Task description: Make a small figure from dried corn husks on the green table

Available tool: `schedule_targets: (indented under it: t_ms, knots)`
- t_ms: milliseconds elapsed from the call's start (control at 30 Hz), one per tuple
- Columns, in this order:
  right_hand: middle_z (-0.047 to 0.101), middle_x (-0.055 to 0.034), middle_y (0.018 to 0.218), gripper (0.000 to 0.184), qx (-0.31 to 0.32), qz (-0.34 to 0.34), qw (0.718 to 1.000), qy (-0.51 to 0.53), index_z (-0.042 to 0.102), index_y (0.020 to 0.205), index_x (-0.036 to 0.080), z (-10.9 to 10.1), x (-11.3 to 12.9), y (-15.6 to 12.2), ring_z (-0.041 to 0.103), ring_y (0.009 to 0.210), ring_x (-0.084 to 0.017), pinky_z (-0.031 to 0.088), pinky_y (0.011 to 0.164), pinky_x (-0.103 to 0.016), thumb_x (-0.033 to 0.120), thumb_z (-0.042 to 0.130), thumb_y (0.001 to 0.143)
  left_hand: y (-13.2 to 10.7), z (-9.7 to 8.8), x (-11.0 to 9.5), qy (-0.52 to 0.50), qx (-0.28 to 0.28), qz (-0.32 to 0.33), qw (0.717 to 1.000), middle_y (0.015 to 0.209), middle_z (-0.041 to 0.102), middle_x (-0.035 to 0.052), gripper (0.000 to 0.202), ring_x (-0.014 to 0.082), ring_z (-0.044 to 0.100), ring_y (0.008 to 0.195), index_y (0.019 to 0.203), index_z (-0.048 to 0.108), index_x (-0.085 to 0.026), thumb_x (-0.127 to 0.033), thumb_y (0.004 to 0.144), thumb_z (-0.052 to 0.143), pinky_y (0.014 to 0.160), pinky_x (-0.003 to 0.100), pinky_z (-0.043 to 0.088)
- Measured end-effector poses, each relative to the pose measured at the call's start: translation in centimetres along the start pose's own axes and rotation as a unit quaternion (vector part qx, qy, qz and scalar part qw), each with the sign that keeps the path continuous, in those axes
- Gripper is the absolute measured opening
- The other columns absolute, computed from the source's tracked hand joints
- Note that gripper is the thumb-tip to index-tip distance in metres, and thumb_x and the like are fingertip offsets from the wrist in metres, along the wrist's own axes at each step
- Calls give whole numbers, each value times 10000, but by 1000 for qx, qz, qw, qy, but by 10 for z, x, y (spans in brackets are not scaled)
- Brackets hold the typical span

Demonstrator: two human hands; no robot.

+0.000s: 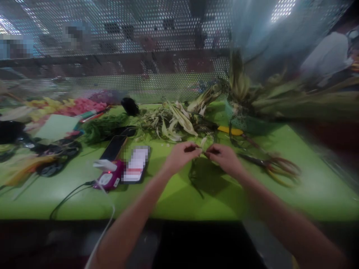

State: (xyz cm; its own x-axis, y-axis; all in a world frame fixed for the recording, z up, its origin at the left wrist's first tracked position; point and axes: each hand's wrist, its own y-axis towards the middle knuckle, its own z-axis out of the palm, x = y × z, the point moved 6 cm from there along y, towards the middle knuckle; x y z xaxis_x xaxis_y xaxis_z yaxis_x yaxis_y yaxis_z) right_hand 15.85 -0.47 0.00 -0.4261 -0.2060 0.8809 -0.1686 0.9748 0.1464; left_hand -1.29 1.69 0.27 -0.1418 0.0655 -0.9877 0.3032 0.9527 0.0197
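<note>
My left hand point(181, 154) and my right hand point(224, 158) meet over the middle of the green table point(174, 194). Both are pinched on a small pale leaf strip point(203, 144) held between them. The fingers are curled closed. Just behind the hands lies a heap of pale dried husk leaves point(176, 121). The picture is blurred, so finer detail of the strip is not clear.
Scissors with red handles point(276, 166) lie to the right, a yellow-handled knife point(230, 130) behind. A green basket of leafy stalks point(246, 112) stands back right. Two phones point(114, 146), a magenta device with cables point(108, 178), green sprigs point(101, 127) and coloured petals point(70, 106) lie left. Perforated metal screen behind.
</note>
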Motion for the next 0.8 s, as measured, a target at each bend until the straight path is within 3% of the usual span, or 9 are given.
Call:
schedule_targets:
  t_ms: [100, 267, 333, 467, 567, 800]
  knots:
    - [623, -1, 685, 199, -12, -15, 1000, 1, 640, 748, 177, -3, 1, 2, 539, 660, -148, 402, 619, -263, 373, 644, 785, 8, 8, -3, 26, -6, 34, 999, 706, 660, 18, 206, 131, 524, 661, 756, 715, -168, -363, 698, 751, 655, 261, 373]
    - [608, 2, 664, 195, -19, -3, 1000, -1, 623, 720, 172, -6, -4, 4, 531, 642, -135, 426, 624, -259, 355, 662, 779, 12, 20, 14, -131, -55, 4, 990, 679, 626, 1, 215, 109, 527, 657, 745, 665, -149, -356, 723, 718, 680, 250, 406]
    - [635, -10, 728, 190, -30, 6, 999, 19, 636, 791, 174, -6, -6, 3, 559, 689, -143, 448, 657, -266, 364, 652, 796, 10, 22, 20, -183, -71, -6, 981, 688, 624, -5, 227, 100, 531, 659, 752, 655, -144, -349, 701, 738, 697, 246, 419]
    - [663, -31, 870, 274, -57, 50, 992, 98, 589, 1006, 200, -5, -11, 1, 596, 746, -155, 492, 677, -286, 382, 646, 810, 9, 11, 27, -225, -114, -10, 968, 714, 620, -12, 265, 88, 539, 657, 798, 644, -152, -365, 684, 752, 689, 240, 436]
    - [670, -42, 866, 272, -51, 86, 987, 124, 562, 1003, 204, 1, -11, 0, 606, 734, -158, 505, 663, -294, 383, 643, 814, 9, 0, 29, -234, -151, -9, 960, 709, 609, -18, 274, 81, 536, 633, 813, 628, -157, -369, 687, 747, 662, 236, 443]
    - [694, -35, 814, 220, 15, 26, 1000, 2, 674, 864, 169, 20, -2, -4, 604, 721, -162, 465, 665, -283, 371, 679, 776, 6, 4, 28, -247, -136, -16, 959, 707, 591, -24, 270, 85, 558, 605, 833, 590, -162, -360, 713, 729, 628, 249, 488]
